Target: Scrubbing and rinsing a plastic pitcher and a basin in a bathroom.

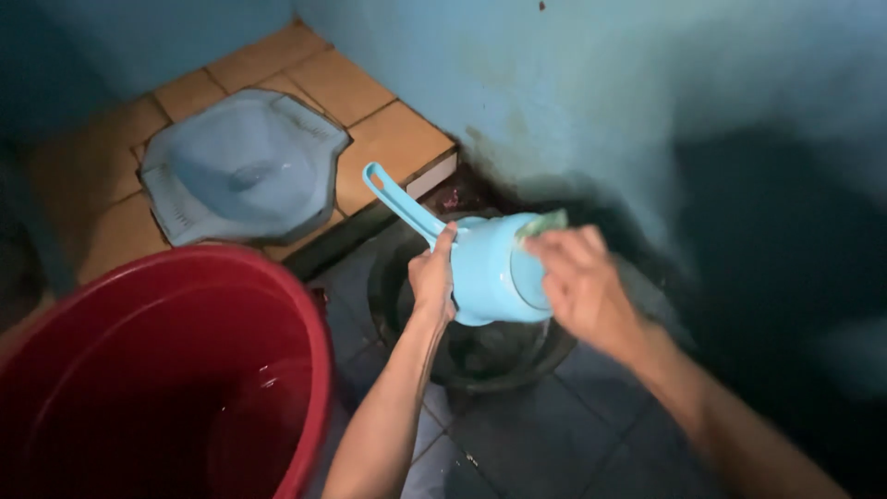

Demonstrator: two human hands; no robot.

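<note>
Both hands are busy over a dark basin on the floor. Left hand (432,277) is clenched around the light blue dipper (494,268), gripping it where the long handle meets the cup, thumb on top, so that the handle slants up and away to the left and the cup lies tipped on its side above the basin. Right hand (577,277) is closed on a green scouring pad (543,223), fingers curled over it, pressing it against the open rim of the dipper; only a corner of the pad shows past the fingertips.

Going by size, the red tub (185,305) comes first: a big round plastic tub that fills the lower left corner, with some water lying in its bottom. It stands just beside the left forearm. Next is the blue squat toilet (245,166), set into the raised step of orange-tan floor tiles (370,129) at the upper left, well apart from the hands. Then the dark round basin (480,356), black or very dark, sitting on the lower floor of grey-blue tiles (545,434) straight under the dipper; what it holds is too dark to make out. Blue painted wall (591,83) runs behind everything, stained dark near its foot by the basin. The dipper is smaller than all these, and the pad smallest.
</note>
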